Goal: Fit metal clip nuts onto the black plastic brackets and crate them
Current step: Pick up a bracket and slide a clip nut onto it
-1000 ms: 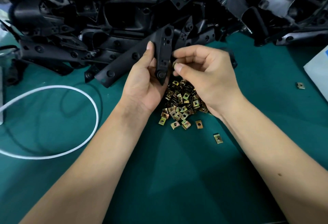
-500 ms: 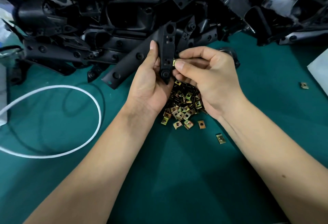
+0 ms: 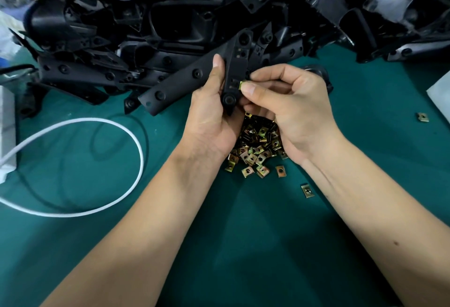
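While the left hand (image 3: 211,112) grips a black bracket (image 3: 237,68) upright over the green table (image 3: 243,246), the right hand (image 3: 289,109) pinches a clip nut (image 3: 241,85) against its edge — thumb and forefinger tight. Loose nuts (image 3: 258,146) lie heaped just below — more brackets (image 3: 170,14) piled behind.

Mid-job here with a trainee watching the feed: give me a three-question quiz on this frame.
1. True or false: the left hand holds the bracket.
2. What does the right hand pinch against the bracket? A) a clip nut B) a screw C) the white cable
3. Where does the nut pile lie?

Key:
1. True.
2. A, the clip nut, at the bracket's edge.
3. On the green mat, below and between the hands.
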The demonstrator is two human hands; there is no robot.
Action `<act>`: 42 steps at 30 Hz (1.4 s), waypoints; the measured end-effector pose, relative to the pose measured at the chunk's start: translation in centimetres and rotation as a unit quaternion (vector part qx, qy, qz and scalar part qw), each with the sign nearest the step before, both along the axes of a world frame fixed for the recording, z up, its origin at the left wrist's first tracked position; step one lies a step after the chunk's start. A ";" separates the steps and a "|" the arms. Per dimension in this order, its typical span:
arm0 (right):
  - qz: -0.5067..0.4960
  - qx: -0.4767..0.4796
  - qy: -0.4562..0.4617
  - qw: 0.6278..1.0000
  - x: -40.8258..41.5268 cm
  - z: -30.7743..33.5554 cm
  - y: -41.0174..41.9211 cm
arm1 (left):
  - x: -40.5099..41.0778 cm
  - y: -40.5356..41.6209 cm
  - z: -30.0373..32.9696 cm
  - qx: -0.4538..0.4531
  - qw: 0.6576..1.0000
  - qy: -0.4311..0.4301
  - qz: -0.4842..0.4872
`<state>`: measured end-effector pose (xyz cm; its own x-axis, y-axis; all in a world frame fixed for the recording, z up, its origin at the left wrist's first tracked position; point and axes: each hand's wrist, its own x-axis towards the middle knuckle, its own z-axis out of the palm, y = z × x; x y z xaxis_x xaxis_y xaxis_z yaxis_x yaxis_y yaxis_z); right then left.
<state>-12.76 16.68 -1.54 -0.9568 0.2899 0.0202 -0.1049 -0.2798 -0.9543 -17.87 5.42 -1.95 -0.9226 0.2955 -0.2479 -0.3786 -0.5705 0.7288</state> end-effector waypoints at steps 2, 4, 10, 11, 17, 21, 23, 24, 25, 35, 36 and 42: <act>-0.002 -0.014 -0.009 1.000 0.0 0.0 0.0 | 0.2 0.3 0.2 -0.018 0.999 0.013 0.047; -0.005 -0.023 -0.018 1.000 0.0 0.1 0.0 | 0.4 0.4 0.4 -0.033 0.995 0.021 0.088; 0.010 -0.015 -0.030 0.999 0.1 0.5 0.4 | 1.3 0.9 0.7 -0.034 0.994 0.026 0.105; 0.013 -0.021 -0.030 0.999 0.2 0.5 0.4 | 1.6 1.0 0.8 -0.030 0.994 0.025 0.107; 0.045 -0.034 -0.020 0.998 0.1 0.7 0.1 | 1.8 1.0 1.4 -0.035 0.990 0.072 0.113; 0.021 0.150 0.044 0.988 -0.2 1.4 1.5 | 0.3 -0.2 1.5 -0.018 0.993 0.063 0.101; -0.042 0.349 0.057 0.934 -0.4 1.4 2.8 | -0.9 -1.2 1.6 -0.012 0.992 0.037 0.120; -0.048 0.435 0.052 0.898 -0.4 1.2 3.2 | -1.4 -1.6 1.6 -0.008 0.991 0.024 0.134; -0.030 0.503 0.037 0.863 -0.4 1.0 3.4 | -1.8 -2.0 1.6 0.003 0.989 0.010 0.145; 0.104 0.645 -0.038 0.756 -1.3 0.2 2.3 | -2.0 -2.3 0.9 0.017 0.988 -0.034 0.152; 0.102 0.633 -0.035 0.767 -1.3 0.1 2.4 | -1.9 -2.2 0.9 0.004 0.989 -0.032 0.147; 0.068 0.574 -0.007 0.816 -0.9 -0.2 3.0 | -1.5 -1.8 0.6 -0.097 0.988 0.013 0.123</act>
